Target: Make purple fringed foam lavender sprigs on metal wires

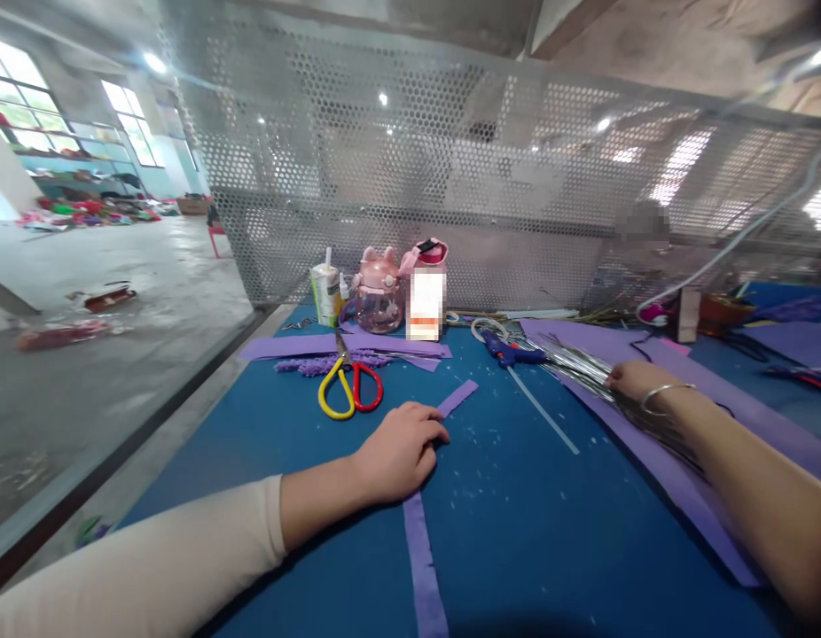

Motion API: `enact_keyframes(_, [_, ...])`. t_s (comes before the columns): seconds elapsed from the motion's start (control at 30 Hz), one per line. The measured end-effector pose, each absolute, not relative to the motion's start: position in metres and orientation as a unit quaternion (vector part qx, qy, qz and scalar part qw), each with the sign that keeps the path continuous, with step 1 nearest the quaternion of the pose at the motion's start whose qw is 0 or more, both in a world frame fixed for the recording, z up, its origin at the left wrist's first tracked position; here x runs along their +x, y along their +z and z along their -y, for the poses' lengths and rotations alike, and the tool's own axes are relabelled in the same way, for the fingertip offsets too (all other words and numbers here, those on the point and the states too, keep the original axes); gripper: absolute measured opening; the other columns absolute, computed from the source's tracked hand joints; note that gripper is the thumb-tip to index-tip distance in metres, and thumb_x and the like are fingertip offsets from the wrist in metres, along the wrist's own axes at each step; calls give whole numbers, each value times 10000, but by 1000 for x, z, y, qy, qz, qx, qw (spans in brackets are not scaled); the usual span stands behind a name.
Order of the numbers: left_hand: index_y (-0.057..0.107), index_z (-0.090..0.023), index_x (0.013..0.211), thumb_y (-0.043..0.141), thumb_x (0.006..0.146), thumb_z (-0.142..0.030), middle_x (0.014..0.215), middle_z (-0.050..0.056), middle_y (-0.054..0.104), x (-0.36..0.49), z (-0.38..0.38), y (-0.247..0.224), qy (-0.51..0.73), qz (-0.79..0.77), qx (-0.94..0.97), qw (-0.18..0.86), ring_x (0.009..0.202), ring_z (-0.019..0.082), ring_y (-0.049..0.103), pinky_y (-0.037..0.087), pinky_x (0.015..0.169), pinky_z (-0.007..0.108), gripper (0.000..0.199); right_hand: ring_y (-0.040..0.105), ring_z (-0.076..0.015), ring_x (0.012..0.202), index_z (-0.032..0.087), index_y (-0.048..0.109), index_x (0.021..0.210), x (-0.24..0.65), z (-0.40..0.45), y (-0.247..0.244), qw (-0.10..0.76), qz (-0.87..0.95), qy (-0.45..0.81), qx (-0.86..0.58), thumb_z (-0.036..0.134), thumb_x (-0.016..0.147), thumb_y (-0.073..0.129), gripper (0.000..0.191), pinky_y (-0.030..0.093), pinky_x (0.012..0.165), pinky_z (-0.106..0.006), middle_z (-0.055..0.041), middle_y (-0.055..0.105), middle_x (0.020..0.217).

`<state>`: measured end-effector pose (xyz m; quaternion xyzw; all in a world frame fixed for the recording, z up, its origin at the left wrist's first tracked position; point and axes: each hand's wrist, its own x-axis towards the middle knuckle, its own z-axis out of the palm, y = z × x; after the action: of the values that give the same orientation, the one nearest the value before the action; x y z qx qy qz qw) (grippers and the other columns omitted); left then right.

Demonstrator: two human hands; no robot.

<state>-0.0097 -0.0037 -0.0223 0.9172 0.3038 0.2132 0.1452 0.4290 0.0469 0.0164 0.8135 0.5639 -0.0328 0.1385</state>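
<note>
My left hand [401,450] rests on a long purple strip [424,567] that lies on the blue table [510,532]. Its fingers are slightly curled and apart, and the strip shows above and below the hand. On the right, my right hand [631,383], with a bangle at the wrist, reaches to a bundle of thin silvery wires [580,365]. Its fingertips are pressed together at the bundle; whether a wire is between them is too small to tell. The wires lie on large purple sheets [709,523].
Scissors [350,385] with yellow and red handles lie left of centre. A blue glue gun [510,352] with a glue stick [543,412] lies near the wires. Purple pieces [291,346], a pink bottle [379,297] and a carton [326,295] stand or lie before a perforated metal screen [410,133].
</note>
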Motion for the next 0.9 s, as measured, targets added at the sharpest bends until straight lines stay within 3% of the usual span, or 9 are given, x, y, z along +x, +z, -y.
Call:
enact_keyframes(0.13, [645,-200,967,441,778,-107,1157,57,590,-10,3,-24,216,-302,917,145,1067,233,507,413,926,393,293,584,-198,962,178,558,1119,428,-45,24,110,-569,-18,815,293,883,543,262,499,795,-370,-76,570,1135])
enact_keyframes(0.27, [645,-202,967,439,773,-94,1158,53,591,-9,2,-25,218,-299,917,150,1068,232,506,407,930,391,303,586,-196,947,169,557,1106,417,-37,33,23,-559,35,828,308,880,545,265,494,792,-371,-76,577,1110])
enact_keyframes(0.43, [635,-197,998,457,799,-126,1151,62,597,-10,4,-24,239,-297,904,192,1079,233,508,394,945,393,276,560,-237,915,69,509,1121,369,-21,54,-132,-606,87,780,285,952,291,350,397,787,-351,-191,600,1008])
enact_keyframes(0.5, [589,-190,1101,484,830,-209,1160,77,592,-10,4,-22,286,-317,872,238,1086,231,510,392,949,391,292,569,-200,807,130,545,1050,336,-10,59,-164,-658,51,733,339,934,320,328,401,719,-305,-116,627,909])
enact_keyframes(0.57, [521,-183,1204,488,854,-296,1162,91,588,-9,3,-19,358,-356,810,298,1065,219,527,410,923,374,369,544,-143,609,183,579,931,299,5,59,-165,-704,-16,691,381,899,393,274,403,591,-251,-14,605,691])
enact_keyframes(0.67, [488,-164,1242,482,866,-337,1066,90,628,-5,0,-13,430,-380,705,417,925,178,581,450,830,328,414,477,-115,521,204,563,859,246,29,48,-183,-741,-233,602,371,889,405,232,371,517,-227,32,552,602])
enact_keyframes(0.77, [603,-122,1081,548,827,-336,886,78,670,-2,-1,-7,414,-363,644,531,744,143,590,461,709,283,337,467,-113,526,210,542,804,212,46,32,-230,-726,-291,579,328,875,433,175,358,533,-230,49,535,569])
enact_keyframes(0.9, [671,-118,795,597,790,-374,759,64,672,0,2,-8,411,-373,594,582,630,114,567,437,603,241,267,511,-117,570,209,537,807,198,55,13,-278,-709,-321,564,298,875,446,144,381,569,-233,38,571,606])
